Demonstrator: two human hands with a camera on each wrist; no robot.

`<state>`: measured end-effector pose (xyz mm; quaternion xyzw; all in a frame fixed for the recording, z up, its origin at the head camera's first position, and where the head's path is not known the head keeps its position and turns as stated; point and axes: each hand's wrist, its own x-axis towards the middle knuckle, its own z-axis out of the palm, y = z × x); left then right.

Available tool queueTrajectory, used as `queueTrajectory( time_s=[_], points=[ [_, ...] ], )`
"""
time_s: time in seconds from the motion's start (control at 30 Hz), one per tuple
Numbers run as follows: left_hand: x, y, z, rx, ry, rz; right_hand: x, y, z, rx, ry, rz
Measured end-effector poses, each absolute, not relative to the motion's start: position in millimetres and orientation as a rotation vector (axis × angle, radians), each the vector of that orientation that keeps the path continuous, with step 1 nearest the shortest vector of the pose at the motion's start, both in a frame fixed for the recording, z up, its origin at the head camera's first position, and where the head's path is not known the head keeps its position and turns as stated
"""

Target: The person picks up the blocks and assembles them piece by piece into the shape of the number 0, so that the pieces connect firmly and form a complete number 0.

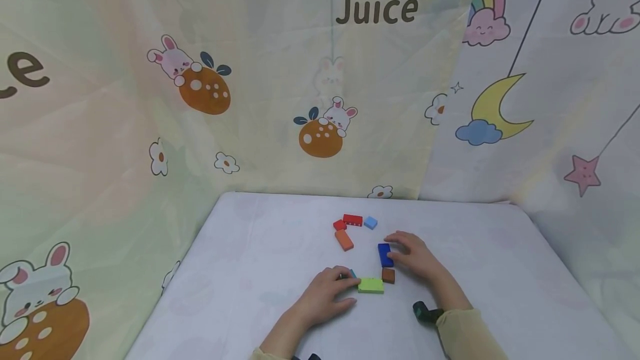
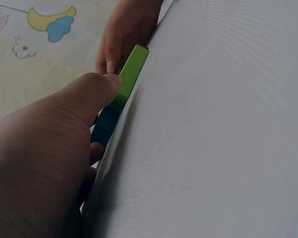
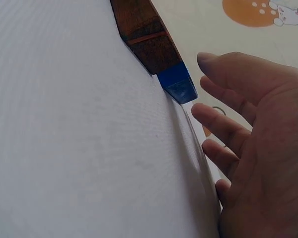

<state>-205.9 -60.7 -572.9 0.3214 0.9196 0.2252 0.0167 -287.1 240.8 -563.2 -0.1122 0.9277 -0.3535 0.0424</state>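
Note:
In the head view my left hand point(image 1: 324, 296) is low beside a lime green brick point(image 1: 371, 286), its index fingertip at the brick's left end. A teal-blue brick point(image 2: 105, 125) sits by those fingers, mostly hidden by them in the head view. The left thumb is apart from the bricks in the head view. My right hand point(image 1: 417, 257) has its fingers spread and loosely bent around the right side of a dark blue brick point(image 1: 385, 255), thumb right at its edge. In the right wrist view this hand holds nothing. A brown brick point(image 1: 388, 275) lies between the blue and lime ones.
Farther back on the white table point(image 1: 240, 271) lie an orange brick point(image 1: 344, 240), a small red brick point(image 1: 339, 225), a longer red brick point(image 1: 353, 220) and a light blue brick point(image 1: 370, 223). Printed cloth point(image 1: 270, 71) hangs behind the table. A dark device point(image 1: 426, 313) sits at the right wrist.

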Motion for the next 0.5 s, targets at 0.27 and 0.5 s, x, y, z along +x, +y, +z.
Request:
queueTrajectory(
  time_s=[0.27,0.5],
  points=[
    [-206,-60,-573,0.995,2.868,0.711,-274,247,-563,-0.461,2.840,-1.036],
    [-207,-60,-574,1.004,2.860,0.713,-260,250,-564,-0.485,2.859,-1.008]
  ],
)
